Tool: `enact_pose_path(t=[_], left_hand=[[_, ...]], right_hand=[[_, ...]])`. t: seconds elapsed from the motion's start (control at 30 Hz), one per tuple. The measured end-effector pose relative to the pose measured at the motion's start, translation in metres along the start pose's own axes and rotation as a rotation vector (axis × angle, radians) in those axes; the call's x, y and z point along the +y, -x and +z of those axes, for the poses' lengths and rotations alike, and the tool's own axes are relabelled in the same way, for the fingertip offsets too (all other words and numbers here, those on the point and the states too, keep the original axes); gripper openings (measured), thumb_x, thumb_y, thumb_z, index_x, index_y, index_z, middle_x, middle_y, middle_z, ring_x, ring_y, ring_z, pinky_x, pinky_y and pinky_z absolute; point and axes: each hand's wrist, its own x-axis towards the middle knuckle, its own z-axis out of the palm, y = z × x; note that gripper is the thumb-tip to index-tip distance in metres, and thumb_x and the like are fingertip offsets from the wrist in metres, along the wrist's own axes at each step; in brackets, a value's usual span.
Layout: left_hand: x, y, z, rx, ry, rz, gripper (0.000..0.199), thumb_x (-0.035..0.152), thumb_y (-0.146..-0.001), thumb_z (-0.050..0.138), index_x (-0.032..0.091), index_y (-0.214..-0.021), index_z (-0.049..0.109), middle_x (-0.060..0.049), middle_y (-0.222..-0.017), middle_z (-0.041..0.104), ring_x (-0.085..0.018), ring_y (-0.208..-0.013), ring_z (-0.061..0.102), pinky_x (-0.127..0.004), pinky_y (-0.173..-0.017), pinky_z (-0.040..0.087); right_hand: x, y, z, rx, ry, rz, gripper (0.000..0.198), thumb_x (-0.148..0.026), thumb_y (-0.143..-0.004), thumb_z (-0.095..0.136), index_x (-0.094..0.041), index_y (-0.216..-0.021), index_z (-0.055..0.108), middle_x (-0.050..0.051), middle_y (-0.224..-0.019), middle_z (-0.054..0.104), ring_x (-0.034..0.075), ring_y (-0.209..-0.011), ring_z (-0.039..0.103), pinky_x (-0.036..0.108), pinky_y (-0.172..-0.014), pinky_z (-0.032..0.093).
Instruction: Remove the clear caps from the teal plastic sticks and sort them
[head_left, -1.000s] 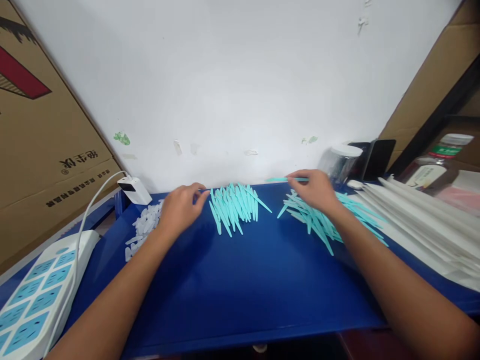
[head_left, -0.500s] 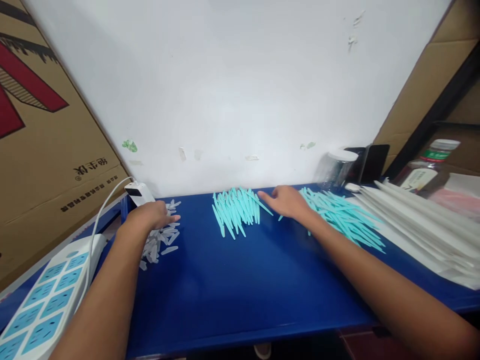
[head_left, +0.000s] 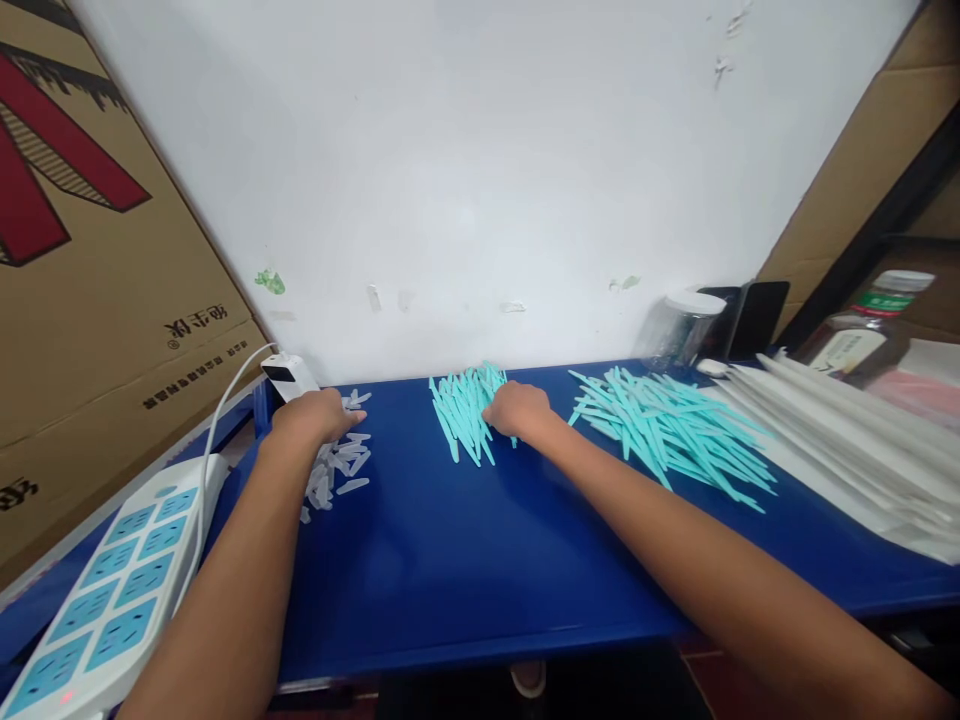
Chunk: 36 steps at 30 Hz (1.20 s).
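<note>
My left hand rests over a pile of small translucent caps at the table's left; its thumb is stretched out, and the other fingers are partly hidden. At the right edge of the middle bunch of slim, pointed teal sticks, my right hand is closed, fingers curled in among them. A stick end shows just beneath that hand. The fingertips themselves are hidden. To the right of it lies a larger, looser heap of the same teal sticks.
A white power strip with a cable runs along the left, beside a small white device and a cardboard box. Rightward stand a clear jar, a stack of white sheets and a bottle. A white wall borders the blue table.
My right hand has moved left, from between the two teal heaps onto the middle bunch, and its fingers have closed. My left hand stays over the caps. The view has shifted slightly.
</note>
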Motion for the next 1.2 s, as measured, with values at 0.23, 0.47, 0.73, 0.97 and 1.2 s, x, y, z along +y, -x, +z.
enact_pose_path(t=[0.23,0.47,0.73,0.97,1.2], left_hand=[[0.018,0.015,-0.002,-0.035,-0.057,0.011,0.053,0.061,-0.087,0.058,0.018,-0.114,0.072,-0.025,-0.122,0.073,-0.042,-0.111,0.069,-0.045,-0.083,0.052],[0.020,0.016,0.004,0.123,-0.070,-0.031,0.061,0.052,-0.093,0.057,0.007,-0.134,0.059,-0.031,-0.133,0.064,-0.044,-0.122,0.063,-0.045,-0.088,0.052],[0.016,0.005,0.020,0.129,-0.157,0.058,0.034,0.031,-0.096,0.051,0.011,-0.117,0.070,-0.025,-0.119,0.072,-0.040,-0.111,0.069,-0.043,-0.082,0.053],[0.017,0.003,0.021,0.184,-0.075,0.081,0.024,0.024,-0.091,0.057,0.017,-0.106,0.075,-0.018,-0.113,0.077,-0.035,-0.107,0.071,-0.038,-0.081,0.052],[0.048,0.012,0.017,0.266,0.685,0.362,0.042,0.050,-0.085,0.070,0.015,-0.108,0.076,-0.013,-0.096,0.079,-0.028,-0.083,0.076,-0.036,-0.074,0.056]], right_hand=[[0.025,0.021,-0.010,0.009,-0.074,-0.095,0.038,-0.031,-0.095,0.060,-0.003,-0.121,0.061,0.027,-0.104,0.074,0.036,-0.100,0.074,0.038,-0.077,0.052],[0.084,0.035,-0.006,0.055,-0.349,-0.417,0.018,-0.037,-0.104,0.045,-0.021,-0.097,0.049,0.003,-0.075,0.063,0.018,-0.065,0.059,0.030,-0.064,0.046],[0.109,0.032,0.010,-0.082,-1.009,-0.445,0.032,-0.052,-0.101,0.050,-0.023,-0.090,0.042,-0.004,-0.071,0.046,0.010,-0.055,0.041,0.022,-0.045,0.032],[0.107,0.033,0.012,-0.053,-1.073,-0.461,0.033,-0.052,-0.101,0.052,-0.022,-0.090,0.044,-0.004,-0.072,0.046,0.010,-0.056,0.041,0.023,-0.046,0.033],[0.105,0.037,0.006,-0.080,-1.133,-0.448,0.028,-0.045,-0.101,0.054,-0.022,-0.089,0.043,-0.005,-0.069,0.042,0.009,-0.053,0.034,0.024,-0.044,0.026]])
